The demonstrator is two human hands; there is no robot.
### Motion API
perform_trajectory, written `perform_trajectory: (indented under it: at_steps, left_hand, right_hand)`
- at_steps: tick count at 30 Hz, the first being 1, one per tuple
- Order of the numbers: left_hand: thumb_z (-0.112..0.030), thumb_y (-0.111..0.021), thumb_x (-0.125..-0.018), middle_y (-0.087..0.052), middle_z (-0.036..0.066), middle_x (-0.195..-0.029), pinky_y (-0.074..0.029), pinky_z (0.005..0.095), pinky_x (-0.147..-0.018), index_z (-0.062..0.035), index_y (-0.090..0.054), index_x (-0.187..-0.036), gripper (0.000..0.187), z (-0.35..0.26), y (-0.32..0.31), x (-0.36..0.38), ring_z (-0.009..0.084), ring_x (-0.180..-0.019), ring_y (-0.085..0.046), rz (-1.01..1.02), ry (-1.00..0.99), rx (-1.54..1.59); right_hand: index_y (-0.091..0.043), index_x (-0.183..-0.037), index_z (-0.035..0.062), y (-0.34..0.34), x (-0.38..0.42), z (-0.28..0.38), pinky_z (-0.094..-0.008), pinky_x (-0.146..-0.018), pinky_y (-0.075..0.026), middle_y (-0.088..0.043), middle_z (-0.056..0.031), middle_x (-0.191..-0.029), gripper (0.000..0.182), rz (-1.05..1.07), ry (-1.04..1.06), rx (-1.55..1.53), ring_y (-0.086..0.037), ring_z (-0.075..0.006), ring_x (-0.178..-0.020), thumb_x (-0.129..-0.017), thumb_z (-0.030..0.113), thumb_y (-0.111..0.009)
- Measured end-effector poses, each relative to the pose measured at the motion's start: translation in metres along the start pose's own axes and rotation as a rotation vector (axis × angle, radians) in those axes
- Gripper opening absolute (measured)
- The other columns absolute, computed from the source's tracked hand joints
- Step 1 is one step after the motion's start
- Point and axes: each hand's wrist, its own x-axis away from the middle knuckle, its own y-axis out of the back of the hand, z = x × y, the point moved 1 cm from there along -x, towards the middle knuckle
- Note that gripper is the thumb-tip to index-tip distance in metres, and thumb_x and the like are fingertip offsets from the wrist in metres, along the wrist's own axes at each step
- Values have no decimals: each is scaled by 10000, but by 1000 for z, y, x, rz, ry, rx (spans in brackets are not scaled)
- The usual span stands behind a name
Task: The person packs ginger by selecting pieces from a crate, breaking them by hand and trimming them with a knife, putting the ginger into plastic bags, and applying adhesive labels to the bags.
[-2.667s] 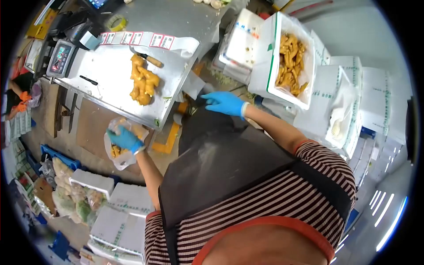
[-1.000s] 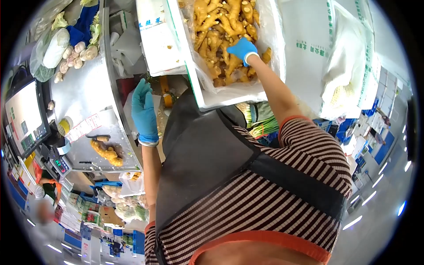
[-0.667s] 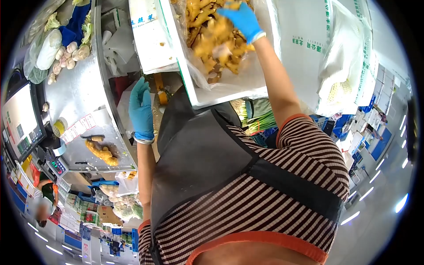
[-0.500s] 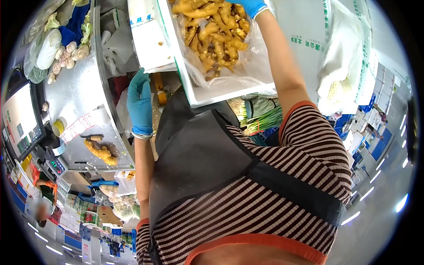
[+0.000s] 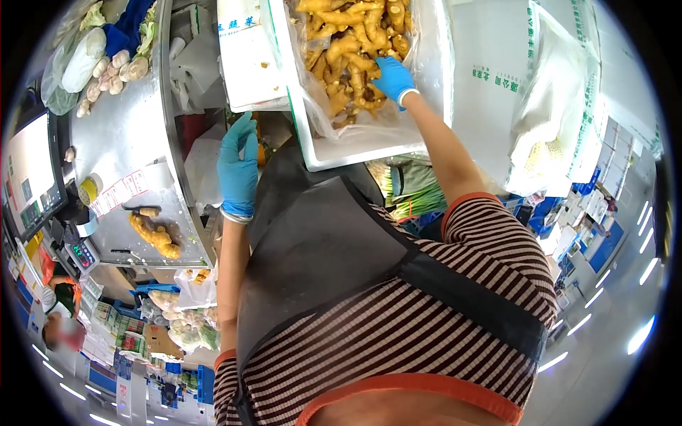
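Reaching into the foam box [image 5: 355, 145], our right hand [image 5: 393, 77] closes its fingers on a ginger root [image 5: 359, 78] atop the pile, not yet lifted. Our left hand [image 5: 238, 167] hangs empty, fingers loose. One ginger piece [image 5: 153, 235] already lies on the steel table [image 5: 135, 135] beside a knife [image 5: 141, 211]; sorting looks early.

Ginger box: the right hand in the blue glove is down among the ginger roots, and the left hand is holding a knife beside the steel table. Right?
Not quite. In the head view the left hand holds nothing; it is raised, open and empty, beside the steel table. The knife lies on that table. The right hand is indeed among the ginger roots in the box.
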Motion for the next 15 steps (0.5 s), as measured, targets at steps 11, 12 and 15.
perform_trajectory:
  at_steps: [11,12,15]
  left_hand:
    - [-171,-634,-936,-604,80,-1264,-464,297,-953,-37,-557,-1318,412,-32,-53,-22,166,-1144,-577,360,170,183]
    - [-223,-619,-943,-591,79,-1269,-451,306,-969,-41,-521,-1350,456,-42,-63,-25,162,-1151,-562,357,167,216]
    - [-377,-584,-952,-551,83,-1286,-417,340,-1015,-52,-424,-1426,597,-53,-91,-44,173,-1174,-526,367,227,387]
  right_hand:
    - [-461,-1401,-25,83,93,60,-175,-644,-414,-600,-17,-901,634,597,48,-1525,-508,-68,-716,-905,329,-635]
    - [-460,-1401,-28,90,100,72,-172,-608,-393,-585,-10,-870,627,682,114,-1650,-481,-62,-676,-911,328,-623]
    - [-401,-1407,-83,87,113,95,-188,-536,-331,-524,0,-791,684,904,286,-1797,-410,-54,-588,-915,357,-582]
